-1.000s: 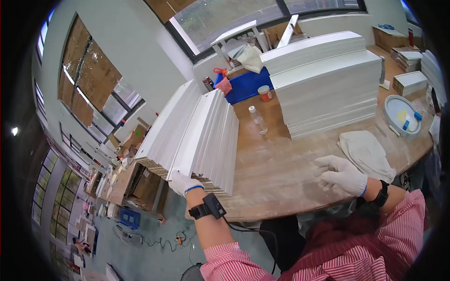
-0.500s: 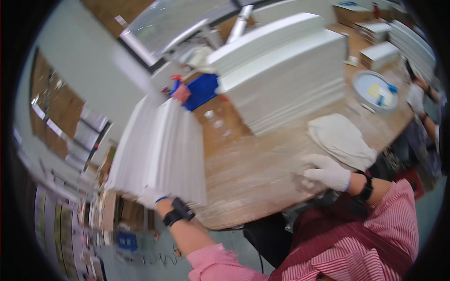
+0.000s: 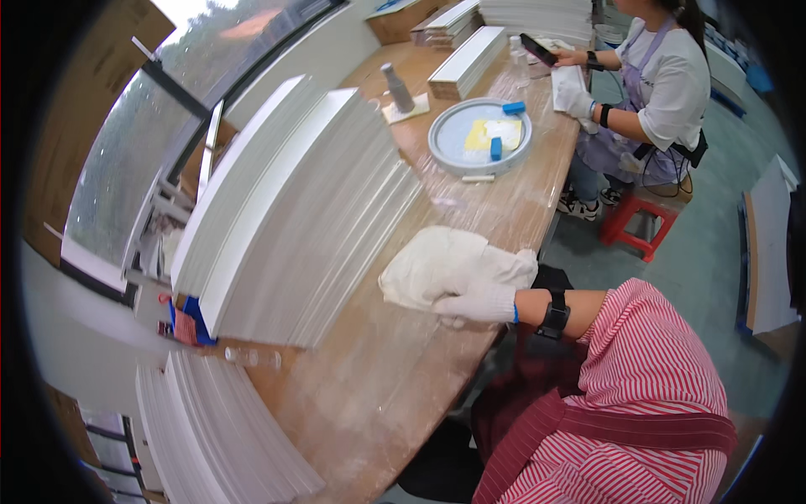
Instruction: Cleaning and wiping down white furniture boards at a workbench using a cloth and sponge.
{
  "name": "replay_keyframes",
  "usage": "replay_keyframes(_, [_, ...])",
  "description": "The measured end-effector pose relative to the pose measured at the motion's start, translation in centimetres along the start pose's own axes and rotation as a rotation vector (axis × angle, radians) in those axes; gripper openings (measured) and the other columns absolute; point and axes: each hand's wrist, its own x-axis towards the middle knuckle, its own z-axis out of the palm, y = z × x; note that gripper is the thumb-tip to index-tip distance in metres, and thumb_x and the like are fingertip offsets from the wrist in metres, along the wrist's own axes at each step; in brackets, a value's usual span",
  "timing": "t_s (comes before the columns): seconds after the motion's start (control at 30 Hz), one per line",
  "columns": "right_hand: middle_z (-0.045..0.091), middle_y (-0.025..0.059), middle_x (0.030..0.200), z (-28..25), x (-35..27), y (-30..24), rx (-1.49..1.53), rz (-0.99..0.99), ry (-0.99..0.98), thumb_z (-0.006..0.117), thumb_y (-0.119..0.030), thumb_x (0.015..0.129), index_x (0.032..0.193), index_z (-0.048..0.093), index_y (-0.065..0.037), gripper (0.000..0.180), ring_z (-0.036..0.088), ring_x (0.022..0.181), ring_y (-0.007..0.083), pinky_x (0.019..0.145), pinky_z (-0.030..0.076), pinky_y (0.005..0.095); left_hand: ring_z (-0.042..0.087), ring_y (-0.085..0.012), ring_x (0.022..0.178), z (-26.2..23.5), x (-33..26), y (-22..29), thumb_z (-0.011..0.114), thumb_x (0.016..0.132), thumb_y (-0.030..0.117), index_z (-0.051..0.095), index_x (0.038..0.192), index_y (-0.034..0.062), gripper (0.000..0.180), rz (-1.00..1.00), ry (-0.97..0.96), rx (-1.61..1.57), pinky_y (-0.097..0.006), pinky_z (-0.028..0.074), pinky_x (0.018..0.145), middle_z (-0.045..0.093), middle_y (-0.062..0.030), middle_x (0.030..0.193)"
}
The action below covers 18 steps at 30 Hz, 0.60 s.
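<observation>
In a white knitted glove with a blue cuff edge, my right hand [image 3: 478,304] is at the near edge of a crumpled white cloth [image 3: 437,262]. Its fingers are bent and closed on the cloth's edge, and the fingertips are partly hidden. The cloth lies in a loose heap on the wooden table [image 3: 369,395], close to the table's edge. My left hand is out of the picture. A tall stack of white panels [image 3: 311,202] stands beyond the cloth to the left, and another stack [image 3: 210,428] is at the lower left.
A round grey tray [image 3: 438,149] holds a yellow sheet and blue blocks. Behind it are a grey bottle [image 3: 396,88] and a white-topped bundle [image 3: 468,63]. A seated co-worker [image 3: 663,92] holds a dark device at the table's far right. A red stool [image 3: 642,220] supports them.
My view has swung to the right. My right hand has moved from bare table beside the cloth onto its near edge. My left hand, earlier at the left stack, has left the picture.
</observation>
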Motion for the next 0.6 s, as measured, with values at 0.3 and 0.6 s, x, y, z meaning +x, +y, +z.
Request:
replay_keyframes(0.3, [0.074,0.023,0.109,-12.9,11.6,-3.6,-1.005,0.063,0.553,0.06,-0.019,0.09,0.105,0.075,-0.004,0.026,0.074,0.099,0.0384,0.085,0.059,0.0463,0.052,-0.0353,0.137,9.9,3.5,13.7,0.074,0.091,0.033,0.054,0.146,0.0046,0.066,0.329,-0.24,0.034,-0.04,0.038,0.117,0.056,-0.0206,0.149])
replay_keyframes(0.6, [0.075,0.0172,0.112,-14.3,15.3,1.2,-1.033,-0.076,0.532,0.066,-0.025,0.092,0.114,0.077,-0.01,0.028,0.073,0.104,0.0346,0.082,0.059,0.0474,0.052,-0.0358,0.137,18.3,3.2,23.0,0.068,0.097,0.029,0.049,0.152,0.0044,0.063,0.466,-0.367,0.051,-0.036,0.039,0.116,0.053,-0.021,0.152])
